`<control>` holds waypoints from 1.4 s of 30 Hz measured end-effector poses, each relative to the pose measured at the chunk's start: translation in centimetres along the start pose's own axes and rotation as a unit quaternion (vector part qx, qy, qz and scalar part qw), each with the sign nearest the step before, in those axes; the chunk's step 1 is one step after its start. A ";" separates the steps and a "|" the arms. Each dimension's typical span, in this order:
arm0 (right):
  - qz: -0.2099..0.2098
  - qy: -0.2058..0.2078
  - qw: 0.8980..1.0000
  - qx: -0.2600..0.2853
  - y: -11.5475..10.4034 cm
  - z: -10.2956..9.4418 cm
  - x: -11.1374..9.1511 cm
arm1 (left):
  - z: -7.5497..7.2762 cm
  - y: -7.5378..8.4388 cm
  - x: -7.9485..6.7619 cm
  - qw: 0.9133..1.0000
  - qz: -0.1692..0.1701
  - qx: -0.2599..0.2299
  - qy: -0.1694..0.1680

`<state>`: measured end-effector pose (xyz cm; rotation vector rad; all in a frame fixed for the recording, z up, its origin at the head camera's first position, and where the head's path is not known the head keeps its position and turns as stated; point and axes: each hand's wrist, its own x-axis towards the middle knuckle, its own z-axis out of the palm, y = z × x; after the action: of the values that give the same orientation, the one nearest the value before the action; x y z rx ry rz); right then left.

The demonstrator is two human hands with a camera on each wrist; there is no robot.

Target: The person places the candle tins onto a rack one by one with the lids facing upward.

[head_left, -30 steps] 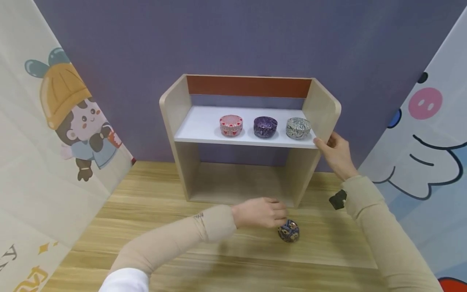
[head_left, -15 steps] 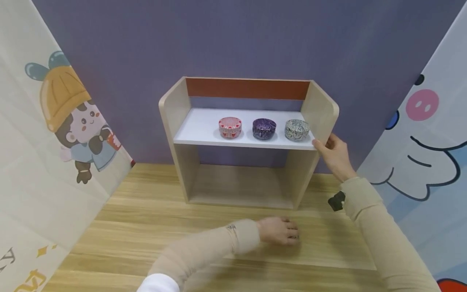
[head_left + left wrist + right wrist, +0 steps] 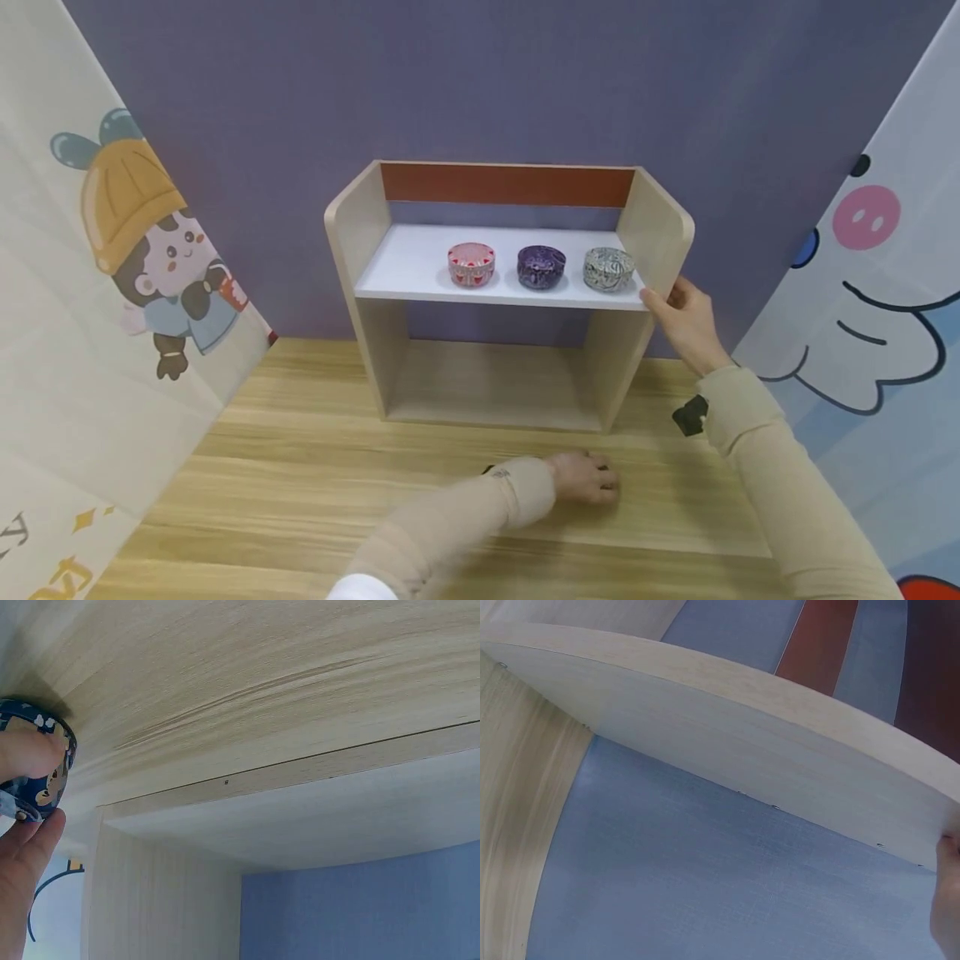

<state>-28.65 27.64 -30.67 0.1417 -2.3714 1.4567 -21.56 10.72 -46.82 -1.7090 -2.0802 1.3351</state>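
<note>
My left hand point(image 3: 587, 477) is down at the table in front of the shelf unit, gripping a round tin point(image 3: 39, 793) between thumb and fingers. Dark blue with a cartoon pattern, this tin shows in the left wrist view; in the head view the hand covers it. My right hand point(image 3: 688, 325) holds the right side panel point(image 3: 660, 233) of the wooden shelf unit, thumb at its front edge. On the white upper shelf point(image 3: 405, 258) stand three tins in a row: a pink-red one point(image 3: 472, 265), a purple one point(image 3: 541, 267) and a black-and-white one point(image 3: 608, 270).
The unit's lower compartment point(image 3: 487, 379) lies under the white shelf. A wood-grain table point(image 3: 300, 467) bears the unit. Behind it rises a blue-grey backdrop point(image 3: 495, 75), with printed cartoon cloths at left and right. A small black thing point(image 3: 690, 415) shows by the right cuff.
My left hand has moved right and toward me, down over the blue tin, which was in plain sight before, and grips it now. The right hand keeps its hold on the panel.
</note>
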 end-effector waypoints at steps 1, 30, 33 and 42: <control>0.000 0.000 1.000 -0.001 0.0 0.0 0.0 | 0.0 0.0 0.3 1.000 -0.002 0.001 -0.008; -0.002 0.008 1.000 -0.004 -0.3 0.1 0.1 | -0.2 0.4 1.9 0.999 -0.028 -0.021 -0.027; -0.002 0.008 1.000 0.000 -0.3 0.1 0.1 | -0.1 0.3 1.9 0.999 -0.031 -0.033 -0.026; -0.005 0.009 1.000 0.010 -0.1 0.1 0.2 | 0.2 0.2 1.4 0.995 -0.061 -0.078 -0.005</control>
<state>-28.85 27.55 -30.55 0.1431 -2.3396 1.4710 -22.01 11.82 -47.62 -1.6040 -2.3078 1.1771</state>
